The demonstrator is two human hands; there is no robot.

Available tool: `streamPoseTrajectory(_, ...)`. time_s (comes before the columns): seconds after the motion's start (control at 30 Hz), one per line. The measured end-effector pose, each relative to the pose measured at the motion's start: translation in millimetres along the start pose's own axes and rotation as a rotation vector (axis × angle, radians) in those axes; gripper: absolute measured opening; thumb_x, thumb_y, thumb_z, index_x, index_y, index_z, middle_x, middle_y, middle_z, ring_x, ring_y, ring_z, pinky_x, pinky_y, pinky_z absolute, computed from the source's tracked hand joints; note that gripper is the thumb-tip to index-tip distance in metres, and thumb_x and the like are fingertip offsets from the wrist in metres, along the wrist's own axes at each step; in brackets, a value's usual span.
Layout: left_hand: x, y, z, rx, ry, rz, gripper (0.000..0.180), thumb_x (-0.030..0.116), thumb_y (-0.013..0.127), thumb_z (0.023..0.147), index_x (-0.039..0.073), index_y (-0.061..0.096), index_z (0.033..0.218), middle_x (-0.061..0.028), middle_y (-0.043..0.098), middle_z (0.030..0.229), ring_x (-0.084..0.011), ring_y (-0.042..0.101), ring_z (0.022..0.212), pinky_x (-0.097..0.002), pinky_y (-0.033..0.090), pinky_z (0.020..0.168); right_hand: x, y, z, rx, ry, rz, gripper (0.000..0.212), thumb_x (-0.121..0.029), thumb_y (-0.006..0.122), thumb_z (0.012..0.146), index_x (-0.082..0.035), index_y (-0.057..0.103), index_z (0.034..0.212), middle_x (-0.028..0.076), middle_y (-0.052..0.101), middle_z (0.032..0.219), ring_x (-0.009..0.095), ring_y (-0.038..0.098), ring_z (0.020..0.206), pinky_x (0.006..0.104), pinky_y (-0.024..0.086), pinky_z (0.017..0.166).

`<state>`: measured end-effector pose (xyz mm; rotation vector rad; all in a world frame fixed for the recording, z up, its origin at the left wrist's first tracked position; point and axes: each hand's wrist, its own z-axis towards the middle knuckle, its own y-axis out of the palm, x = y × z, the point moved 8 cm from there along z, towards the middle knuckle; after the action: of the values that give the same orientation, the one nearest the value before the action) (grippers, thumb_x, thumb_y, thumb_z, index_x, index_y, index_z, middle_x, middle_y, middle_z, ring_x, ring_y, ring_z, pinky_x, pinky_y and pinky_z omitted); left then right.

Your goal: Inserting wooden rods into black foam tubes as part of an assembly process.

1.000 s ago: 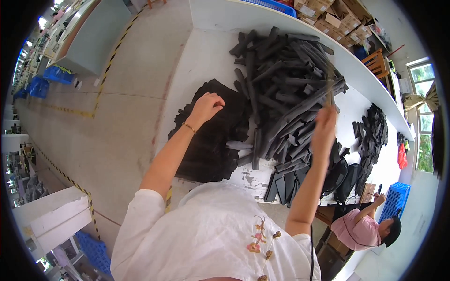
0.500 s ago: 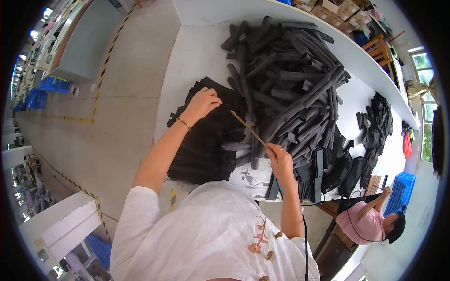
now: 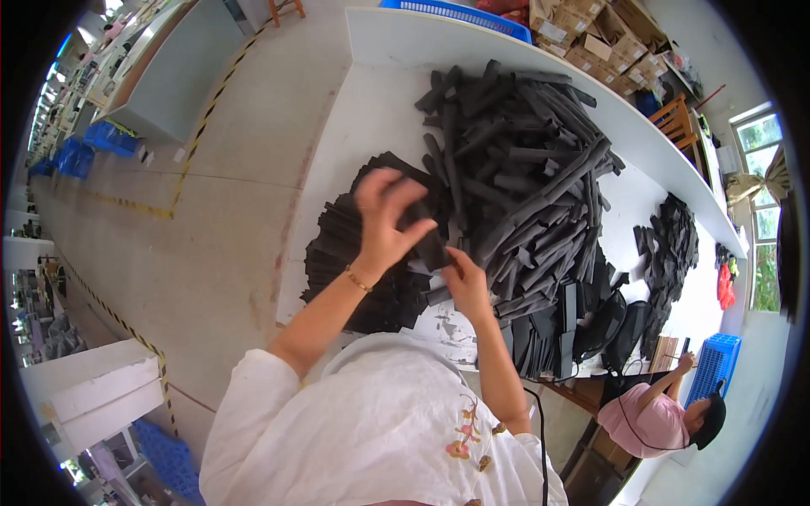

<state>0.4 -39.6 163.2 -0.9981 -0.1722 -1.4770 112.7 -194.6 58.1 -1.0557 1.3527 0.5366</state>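
My left hand [image 3: 386, 221] is held above a layered stack of flat black fabric pieces [image 3: 342, 249], its fingers spread and smeared by motion. Its thumb lies close to a dark fabric tube [image 3: 431, 250]; whether they touch I cannot tell. At the lower end of that tube my right hand [image 3: 467, 287] is closed, with thumb and fingers pinched together. No stick shows in the right hand at this moment. Just beyond, to the right, rises a big heap of black fabric tubes [image 3: 527, 169].
A raised white panel [image 3: 405, 38] borders the worktable [image 3: 337, 126]. Black pouch-like pieces [image 3: 601, 325] and another dark pile [image 3: 671, 249] lie to the right. A person in pink [image 3: 645, 417] works at the far right, near a blue crate [image 3: 714, 363]. Cardboard boxes [image 3: 591, 42] stand behind.
The thin wooden stick in my right hand has gone from sight, and a dark tube shows there. My left hand has opened and moved toward the right hand. The view has shifted slightly.
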Motion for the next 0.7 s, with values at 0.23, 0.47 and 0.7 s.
streamPoseTrajectory(0.23, -54.6, 75.1, -110.5, 0.131, -1.234, -1.641, 0.027, 0.02, 0.07, 0.084, 0.002, 0.062, 0.102, -0.0127, 0.065, 0.086, -0.028, 0.065, 0.078, -0.0394, 0.054, 0.081, -29.8, 41.6, -21.2, 0.162, -0.131, -0.096, 0.028, 0.003, 0.056, 0.084, -0.001, 0.055, 0.112, 0.02, 0.063, 0.081, 0.03, 0.063, 0.069, 0.0345, 0.049, 0.063)
streamPoseTrajectory(0.47, -58.5, 55.7, -101.7, 0.249, -1.254, -1.569, 0.025, 0.017, 0.067, 0.087, -0.002, 0.062, 0.101, -0.0123, 0.066, 0.086, -0.0242, 0.065, 0.078, -0.0391, 0.055, 0.078, -27.0, 45.6, -50.0, 0.244, -0.006, -0.057, 0.01, -0.004, 0.055, 0.088, 0.0, 0.055, 0.098, 0.017, 0.062, 0.071, 0.026, 0.062, 0.061, 0.0355, 0.048, 0.058)
streamPoseTrajectory(0.7, -66.7, 49.6, -94.1, 0.22, -1.249, -1.459, 0.024, 0.017, 0.068, 0.086, -0.003, 0.063, 0.099, -0.0125, 0.066, 0.083, -0.0219, 0.065, 0.072, -0.037, 0.056, 0.072, -10.6, 47.3, -80.7, 0.041, 0.1, -0.197, 0.012, -0.009, 0.054, 0.091, 0.0, 0.053, 0.083, 0.015, 0.057, 0.057, 0.029, 0.059, 0.051, 0.0383, 0.043, 0.048)
